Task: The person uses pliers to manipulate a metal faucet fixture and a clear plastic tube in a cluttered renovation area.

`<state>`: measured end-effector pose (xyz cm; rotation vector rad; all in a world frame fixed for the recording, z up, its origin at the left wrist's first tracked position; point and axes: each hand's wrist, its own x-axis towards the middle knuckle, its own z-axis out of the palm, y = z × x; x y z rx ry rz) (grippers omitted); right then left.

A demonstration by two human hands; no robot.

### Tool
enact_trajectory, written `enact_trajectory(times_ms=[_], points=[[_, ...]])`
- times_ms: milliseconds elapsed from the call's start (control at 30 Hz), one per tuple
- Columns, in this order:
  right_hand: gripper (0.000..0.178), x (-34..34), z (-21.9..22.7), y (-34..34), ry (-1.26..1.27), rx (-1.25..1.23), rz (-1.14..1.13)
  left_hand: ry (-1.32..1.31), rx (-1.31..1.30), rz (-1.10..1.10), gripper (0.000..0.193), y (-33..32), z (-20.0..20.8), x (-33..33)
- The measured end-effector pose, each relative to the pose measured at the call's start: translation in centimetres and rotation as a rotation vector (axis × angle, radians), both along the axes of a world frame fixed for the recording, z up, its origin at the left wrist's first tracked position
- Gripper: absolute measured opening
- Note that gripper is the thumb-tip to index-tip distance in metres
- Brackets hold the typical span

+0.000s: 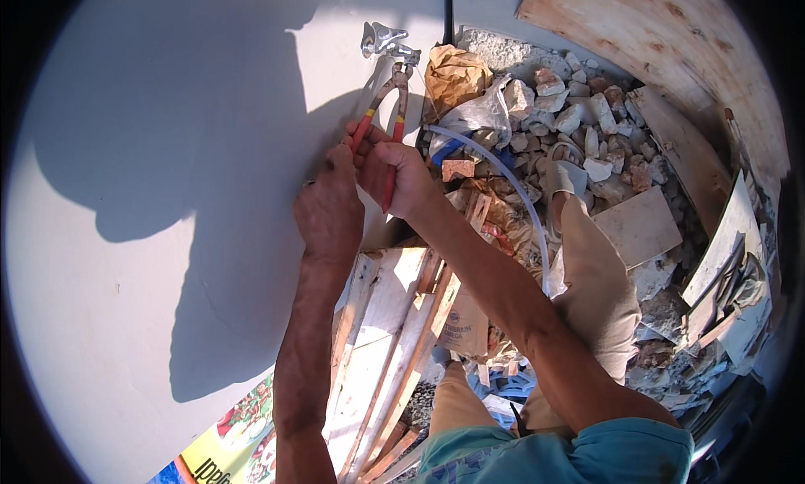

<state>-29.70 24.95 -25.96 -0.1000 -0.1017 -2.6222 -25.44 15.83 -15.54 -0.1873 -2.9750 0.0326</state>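
A pair of pincers [396,90] with red handles and yellow bands reaches up along the pale wall panel. Its jaws meet the end of a silver metal clamp-like fitting [386,41] mounted on that panel; whether they bite on a wire or rod there is too small to tell. My right hand [401,172] is closed about the handles, the end of one red handle showing below the palm. My left hand [329,203] is closed at the other handle, its fingertips close to my right fingers and partly hidden.
The pale wall panel [151,140] fills the left side. Broken stone rubble [579,119], crumpled brown paper [457,75] and a clear hose [516,186] lie at right. Wooden planks [377,358] slant below my arms. A bent plywood sheet [654,31] curves along the far right.
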Motion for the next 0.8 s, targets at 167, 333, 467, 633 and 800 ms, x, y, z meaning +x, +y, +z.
enact_trajectory(times_ms=[167,333,467,633,800], points=[[0.044,-0.3,-0.4,-0.2,-0.058,-0.040,0.003,-0.018,-0.074,-0.062,0.021,0.4,-0.2,0.6],[0.030,-4.9,-4.4,5.7,-0.122,-0.121,-0.146,0.022,0.177,-0.268,0.015,6.7,-1.1,-4.0],[0.033,-4.3,1.3,11.2,-0.362,0.570,-0.075,-0.216,0.227,-0.201,0.019,7.8,1.0,-3.2],[0.034,-3.8,0.6,16.5,-0.124,1.246,-0.182,-0.223,0.490,-0.100,0.031,8.0,-2.7,-4.4],[0.046,-4.0,0.8,17.7,0.208,1.112,0.011,-0.416,1.432,0.084,0.034,9.4,-7.4,-4.4]])
